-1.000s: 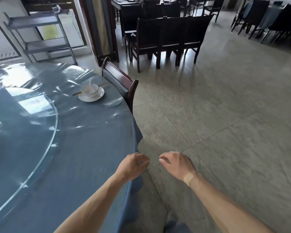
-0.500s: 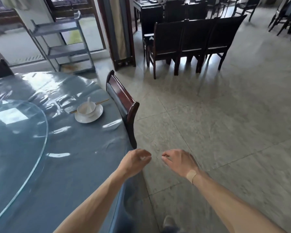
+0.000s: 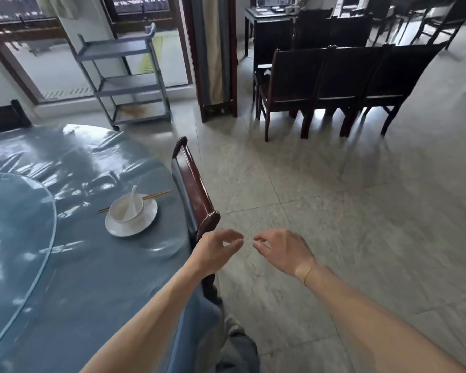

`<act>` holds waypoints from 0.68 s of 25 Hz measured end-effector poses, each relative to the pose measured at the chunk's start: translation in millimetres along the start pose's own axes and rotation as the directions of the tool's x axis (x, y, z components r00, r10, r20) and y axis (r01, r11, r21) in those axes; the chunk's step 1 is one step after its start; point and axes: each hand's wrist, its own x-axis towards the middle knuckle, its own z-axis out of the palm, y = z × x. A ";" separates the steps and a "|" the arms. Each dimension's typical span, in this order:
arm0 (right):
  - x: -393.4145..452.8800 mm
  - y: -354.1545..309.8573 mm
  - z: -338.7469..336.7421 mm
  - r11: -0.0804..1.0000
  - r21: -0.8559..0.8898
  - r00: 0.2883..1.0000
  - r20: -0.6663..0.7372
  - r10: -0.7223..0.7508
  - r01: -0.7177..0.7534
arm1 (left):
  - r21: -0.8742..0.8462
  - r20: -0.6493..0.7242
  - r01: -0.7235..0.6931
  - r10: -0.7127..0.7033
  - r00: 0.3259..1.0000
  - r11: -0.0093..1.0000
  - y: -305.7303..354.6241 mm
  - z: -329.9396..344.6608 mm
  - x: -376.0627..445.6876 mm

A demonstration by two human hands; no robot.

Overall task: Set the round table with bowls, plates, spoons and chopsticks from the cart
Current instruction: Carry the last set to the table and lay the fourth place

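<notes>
Both grips loosely curled, empty, left hand [image 3: 217, 250], right hand [image 3: 283, 251], one bowl [image 3: 125, 207], seemingly one spoon [image 3: 131, 203]

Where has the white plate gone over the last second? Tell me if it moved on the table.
No. The plate sits in the same spot beside the chair back; only the camera view has shifted.

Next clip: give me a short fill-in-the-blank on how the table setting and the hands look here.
1. The spoon stands in the ____.
2. The bowl sits on a white ____.
3. The chopsticks lie across the plate, behind the bowl, and the left hand and right hand hold ____.
4. The grey cart by the window has ____ shelves.

Missing words: bowl; plate; nothing; three
</notes>
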 end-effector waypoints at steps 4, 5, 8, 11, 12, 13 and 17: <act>82.5 17.4 -26.5 1.000 -0.018 1.000 -0.022 -0.015 0.014 | -0.077 -0.022 -0.041 0.039 0.999 0.996 4.1 -16.1 84.5; 101.5 20.9 -33.4 1.000 -0.024 1.000 -0.018 -0.018 0.017 | -0.089 -0.017 -0.042 0.040 0.999 0.995 4.6 -21.1 103.6; 159.8 27.8 -49.7 1.000 -0.021 1.000 -0.008 -0.005 0.005 | -0.065 -0.007 -0.056 0.056 0.998 0.996 0.7 -41.5 159.4; 213.0 28.9 -60.4 0.999 -0.015 0.999 -0.008 -0.035 0.034 | -0.061 -0.052 -0.031 0.028 0.998 0.998 -11.3 -60.1 200.1; 230.5 26.8 -61.2 0.998 -0.013 0.998 0.000 -0.055 0.055 | -0.056 -0.072 -0.018 0.014 0.997 0.998 -15.4 -66.9 209.6; 248.5 23.3 -61.6 0.997 -0.013 0.997 0.012 -0.078 0.078 | -0.047 -0.091 -0.005 0.001 0.996 0.999 -20.1 -73.1 217.5; 327.5 1.7 -55.1 0.978 -0.002 0.977 0.043 -0.211 0.211 | -0.036 -0.221 0.094 -0.100 0.970 0.995 -49.3 -101.0 246.1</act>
